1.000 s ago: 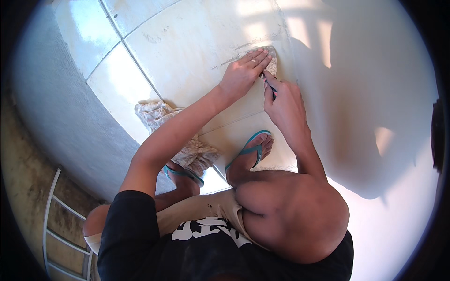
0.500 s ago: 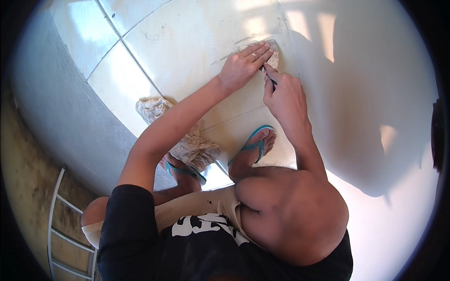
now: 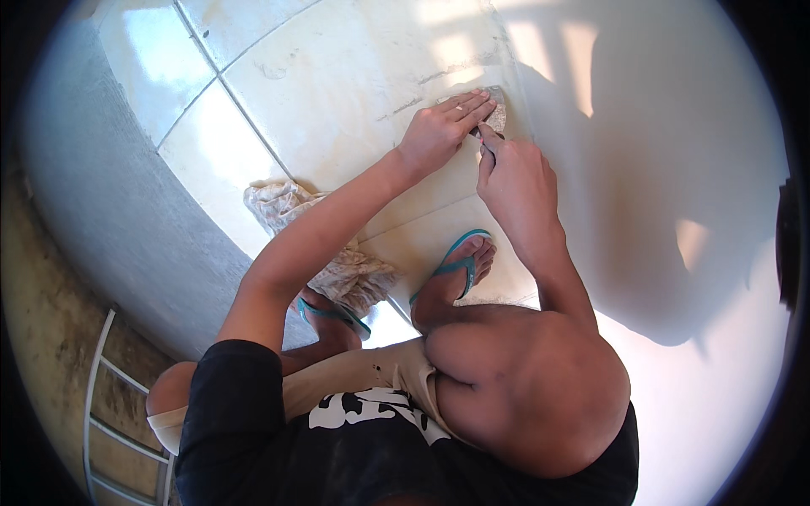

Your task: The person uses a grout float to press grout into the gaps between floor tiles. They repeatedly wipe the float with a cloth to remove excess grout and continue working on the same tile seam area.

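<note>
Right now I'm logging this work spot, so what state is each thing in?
Scraper: held, partly covered
Left grip: open, laid over the scraper
Right grip: closed on the scraper
Cloth: crumpled, unheld
Flip-flops: worn
Floor tiles: dark-streaked in places
Metal frame: partly in view, footing unclear

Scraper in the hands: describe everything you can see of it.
The scraper has a flat, grey, mottled blade, apparently metal, and a slim dark handle. It is held low at the pale floor tile. The left hand lies across part of the blade; the right hand grips the handle, hiding most of it.
</note>
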Motion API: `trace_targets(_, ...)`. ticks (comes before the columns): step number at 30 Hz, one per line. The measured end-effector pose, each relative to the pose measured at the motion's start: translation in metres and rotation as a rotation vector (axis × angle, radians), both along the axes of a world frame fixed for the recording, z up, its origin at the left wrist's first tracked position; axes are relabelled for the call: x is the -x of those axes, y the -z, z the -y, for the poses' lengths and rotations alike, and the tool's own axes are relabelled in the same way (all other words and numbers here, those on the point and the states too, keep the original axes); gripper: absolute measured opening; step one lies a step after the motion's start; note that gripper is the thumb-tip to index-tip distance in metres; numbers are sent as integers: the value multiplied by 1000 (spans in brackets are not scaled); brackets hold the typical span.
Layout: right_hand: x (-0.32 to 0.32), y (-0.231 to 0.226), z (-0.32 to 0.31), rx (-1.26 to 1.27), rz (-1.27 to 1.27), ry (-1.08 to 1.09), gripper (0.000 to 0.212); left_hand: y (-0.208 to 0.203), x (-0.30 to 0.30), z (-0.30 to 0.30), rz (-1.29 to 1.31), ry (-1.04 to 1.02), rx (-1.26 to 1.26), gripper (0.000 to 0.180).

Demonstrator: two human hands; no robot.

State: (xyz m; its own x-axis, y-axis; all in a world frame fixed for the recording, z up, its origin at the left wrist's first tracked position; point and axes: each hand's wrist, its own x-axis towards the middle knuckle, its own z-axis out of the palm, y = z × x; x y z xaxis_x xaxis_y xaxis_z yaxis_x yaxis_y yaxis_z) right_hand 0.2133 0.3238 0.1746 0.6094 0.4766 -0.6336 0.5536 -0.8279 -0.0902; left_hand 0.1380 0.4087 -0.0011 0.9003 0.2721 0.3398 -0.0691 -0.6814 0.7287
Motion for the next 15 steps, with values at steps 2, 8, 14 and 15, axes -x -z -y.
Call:
trace_targets(2,-6,2,5,-87,7,3,36,-6,-2,-1,-20,10,22,62)
trace_targets(8,-4,9,-6,-88,81,-2,36,-1,-16,-9,31,-75,112,56)
trace_targets(14,-8,17,0,-126,49,3,36,-6,-13,-1,-5,-113,158,61)
trace_targets(15,-7,17,1,-125,39,1,37,-9,-15,-2,-21,-126,168,62)
